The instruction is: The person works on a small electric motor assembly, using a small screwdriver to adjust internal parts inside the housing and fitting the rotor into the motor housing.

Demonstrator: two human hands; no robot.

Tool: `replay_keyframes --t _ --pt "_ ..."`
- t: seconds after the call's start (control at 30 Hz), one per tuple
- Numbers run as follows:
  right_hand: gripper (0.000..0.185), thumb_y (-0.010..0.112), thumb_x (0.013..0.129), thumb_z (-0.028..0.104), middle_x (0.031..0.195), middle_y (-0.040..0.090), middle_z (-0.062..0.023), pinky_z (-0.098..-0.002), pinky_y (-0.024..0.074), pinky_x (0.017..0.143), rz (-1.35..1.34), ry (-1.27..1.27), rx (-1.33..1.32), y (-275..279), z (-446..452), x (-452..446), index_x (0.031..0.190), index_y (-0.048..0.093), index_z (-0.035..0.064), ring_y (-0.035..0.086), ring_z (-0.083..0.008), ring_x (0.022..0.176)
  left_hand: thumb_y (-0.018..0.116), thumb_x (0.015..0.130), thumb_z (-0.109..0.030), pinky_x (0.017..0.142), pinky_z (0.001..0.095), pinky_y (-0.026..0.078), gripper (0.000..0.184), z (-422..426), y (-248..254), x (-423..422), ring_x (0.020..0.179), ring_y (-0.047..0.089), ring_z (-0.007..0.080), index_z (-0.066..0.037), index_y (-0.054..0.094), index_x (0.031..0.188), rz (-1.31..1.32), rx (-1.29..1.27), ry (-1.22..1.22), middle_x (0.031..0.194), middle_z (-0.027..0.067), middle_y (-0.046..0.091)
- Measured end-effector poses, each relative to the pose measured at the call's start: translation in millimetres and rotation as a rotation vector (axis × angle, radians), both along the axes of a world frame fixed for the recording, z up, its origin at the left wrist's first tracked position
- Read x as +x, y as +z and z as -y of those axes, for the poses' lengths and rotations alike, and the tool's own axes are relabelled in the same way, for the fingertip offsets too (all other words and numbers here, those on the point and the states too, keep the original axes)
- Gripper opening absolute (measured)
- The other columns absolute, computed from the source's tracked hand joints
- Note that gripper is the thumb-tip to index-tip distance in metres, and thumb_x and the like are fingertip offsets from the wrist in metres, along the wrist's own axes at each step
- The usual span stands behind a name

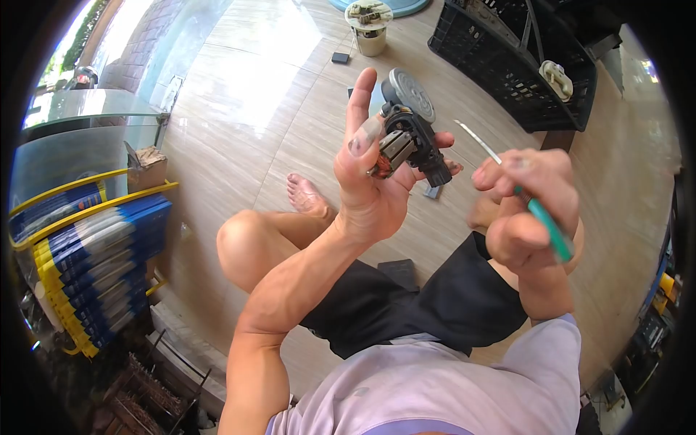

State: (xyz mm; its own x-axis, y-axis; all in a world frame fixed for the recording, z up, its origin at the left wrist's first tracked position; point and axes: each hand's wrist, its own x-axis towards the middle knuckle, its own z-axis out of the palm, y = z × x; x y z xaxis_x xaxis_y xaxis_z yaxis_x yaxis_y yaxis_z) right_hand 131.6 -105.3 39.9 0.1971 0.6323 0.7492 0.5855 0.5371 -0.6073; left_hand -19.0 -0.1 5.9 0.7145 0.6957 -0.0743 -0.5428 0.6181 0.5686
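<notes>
The tiled floor (268,148) spreads around the seated person, with a black plastic crate (475,61) near its far right corner and a white cylindrical canister (372,43) close to its far edge, left of the crate. Above the middle of the floor, the left hand (373,190) supports an electric motor assembly (419,135), thumb and some fingers around it, the index finger raised clear. The right hand (533,190) curls its fingers around a green-handled screwdriver (548,226), slightly blurred, its blade pointing toward the motor but apart from it. The work looks partway along: the motor's side is open, baring the armature core and copper windings (382,167), while a round metal cover (415,96) sits at its far end. Whether any screws remain cannot be told.
</notes>
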Motion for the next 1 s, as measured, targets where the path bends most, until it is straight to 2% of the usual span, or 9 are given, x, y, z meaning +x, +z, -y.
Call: replay_keyframes --t 0.03,0.17,0.27,0.37,0.53,0.63,0.8,1.0 --pt "0.04 0.07 0.099 0.029 0.1 0.068 -0.0156 -0.0275 0.0533 0.06 0.025 0.015 0.064 -2.4 -1.7 -2.8 0.116 0.064 -0.0063 0.066 -0.0194 0.074 0.067 0.086 -0.052 0.085 0.0553 0.063 0.107 -0.1 1.0 -0.3 0.11 0.068 0.0359 -0.021 0.0 0.162 -0.012 0.02 0.006 0.13 0.015 0.054" --pt "0.028 0.074 0.09 0.013 0.093 0.07 -0.0145 -0.0292 0.0534 0.056 0.183 -0.059 0.084 4.7 -6.0 -14.4 0.11 0.067 -0.0049 0.067 -0.0218 0.065 0.069 0.086 -0.054 0.088 0.0561 0.062 0.109 3.9 -0.6 1.3 0.116 0.065 0.0375 -0.025 -0.002 0.163 -0.03 0.056 0.066 0.137 0.0144 0.051" --pt "0.025 0.069 0.091 0.008 0.095 0.068 -0.0158 -0.0303 0.0546 0.058 0.167 -0.035 -0.016 14.6 -2.8 -15.2 0.111 0.064 -0.0058 0.067 -0.0226 0.066 0.069 0.086 -0.054 0.091 0.0562 0.061 0.109 5.2 -0.8 0.2 0.118 0.064 0.0375 -0.027 -0.003 0.163 -0.015 0.096 0.073 0.142 0.0141 0.049" --pt "0.023 0.06 0.096 0.005 0.098 0.064 -0.0193 -0.0331 0.0566 0.059 0.141 0.021 -0.118 22.8 1.4 -12.6 0.114 0.058 -0.0085 0.067 -0.0244 0.07 0.067 0.088 -0.054 0.092 0.0565 0.061 0.107 4.3 2.3 -0.1 0.119 0.064 0.0372 -0.027 -0.004 0.164 0.0 0.123 0.08 0.143 0.0154 0.048" --pt "0.02 0.065 0.089 0.0 0.088 0.068 -0.016 -0.0319 0.0546 0.056 0.195 -0.037 -0.098 19.3 -5.9 -14.2 0.107 0.063 -0.0077 0.066 -0.0219 0.065 0.059 0.091 -0.061 0.091 0.0577 0.061 0.101 2.5 3.9 -1.4 0.118 0.065 0.0371 -0.025 -0.002 0.164 -0.043 0.02 0.057 0.142 0.0171 0.049" --pt "0.02 0.069 0.086 -0.001 0.082 0.07 -0.0133 -0.0303 0.0535 0.055 0.239 -0.089 -0.122 20.4 -7.9 -15.3 0.105 0.065 -0.0062 0.066 -0.0206 0.063 0.055 0.092 -0.064 0.091 0.0585 0.06 0.099 2.3 1.0 -1.9 0.117 0.065 0.0376 -0.024 0.0 0.163 -0.05 0.041 0.055 0.142 0.0173 0.051" --pt "0.023 0.073 0.082 -0.003 0.082 0.071 -0.0124 -0.0289 0.0525 0.055 0.244 -0.129 -0.097 18.3 -11.2 -16.4 0.104 0.067 -0.0045 0.068 -0.0207 0.063 0.057 0.091 -0.063 0.092 0.0591 0.06 0.1 1.4 -1.0 -4.0 0.117 0.065 0.038 -0.025 0.0 0.163 -0.039 0.042 0.071 0.141 0.0179 0.052" --pt "0.023 0.076 0.084 0.0 0.082 0.072 -0.0118 -0.0292 0.0535 0.056 0.181 -0.1 -0.043 13.8 -12.8 -19.7 0.105 0.067 -0.0026 0.069 -0.022 0.063 0.058 0.091 -0.067 0.094 0.0593 0.059 0.102 1.8 1.2 -5.1 0.119 0.065 0.0388 -0.025 -0.001 0.163 -0.063 0.071 0.081 0.143 0.0181 0.051"
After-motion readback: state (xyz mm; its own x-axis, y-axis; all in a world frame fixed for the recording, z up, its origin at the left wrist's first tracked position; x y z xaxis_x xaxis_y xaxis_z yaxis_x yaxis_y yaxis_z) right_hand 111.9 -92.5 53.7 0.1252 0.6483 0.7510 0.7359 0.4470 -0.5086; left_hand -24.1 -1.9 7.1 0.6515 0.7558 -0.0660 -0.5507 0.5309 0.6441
